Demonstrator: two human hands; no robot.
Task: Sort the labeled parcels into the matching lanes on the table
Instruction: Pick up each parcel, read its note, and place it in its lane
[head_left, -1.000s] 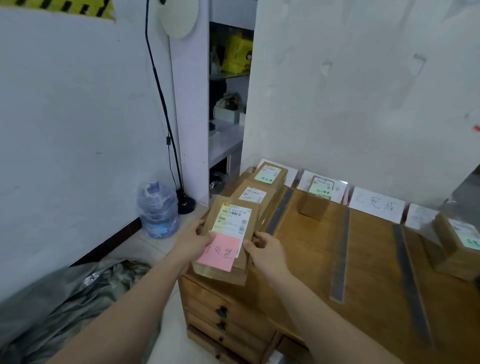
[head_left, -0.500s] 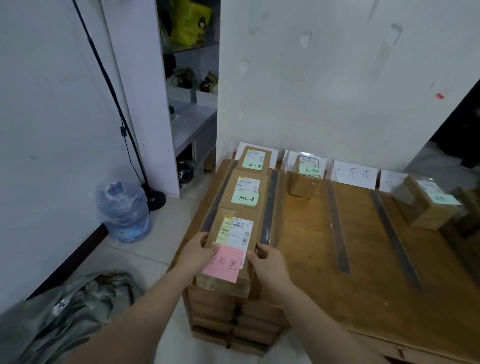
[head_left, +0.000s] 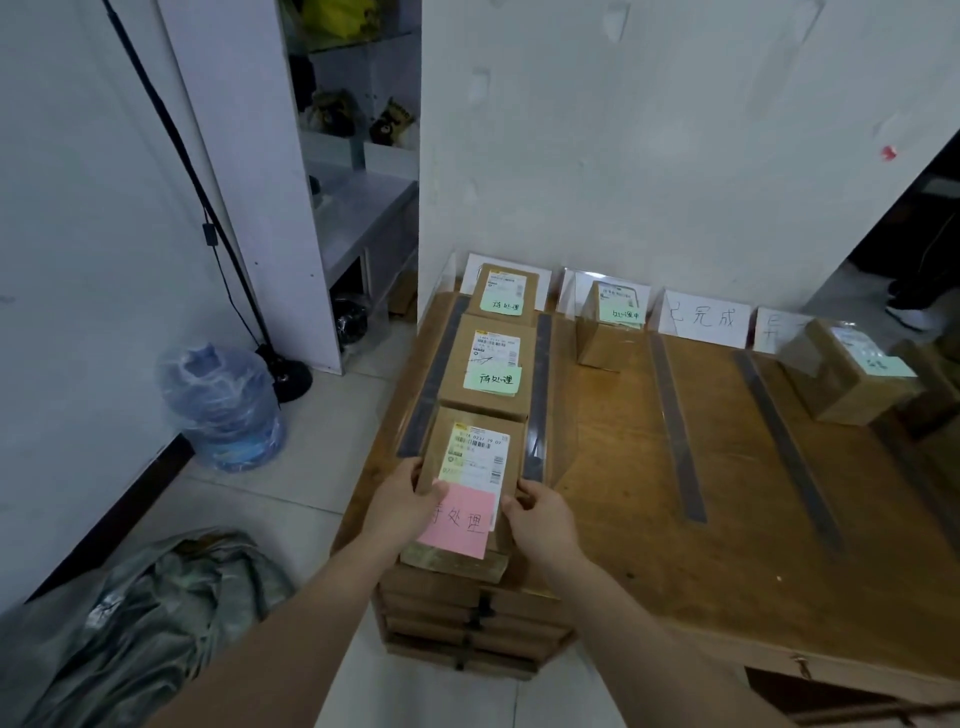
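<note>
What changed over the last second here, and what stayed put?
The left hand and right hand lowered the pink-note parcel from above the near-left corner of the table down onto it, in line behind the two green-note parcels. Both hands still grip its sides. The second-lane parcel and far-right parcel stayed put.

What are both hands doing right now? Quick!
Left hand: closed, gripping the front box by its left side.
Right hand: closed, gripping the same box by its right side.

Brown parcel (head_left: 470, 467), pink note (head_left: 457, 519); green notes (head_left: 492, 378) behind.
</note>
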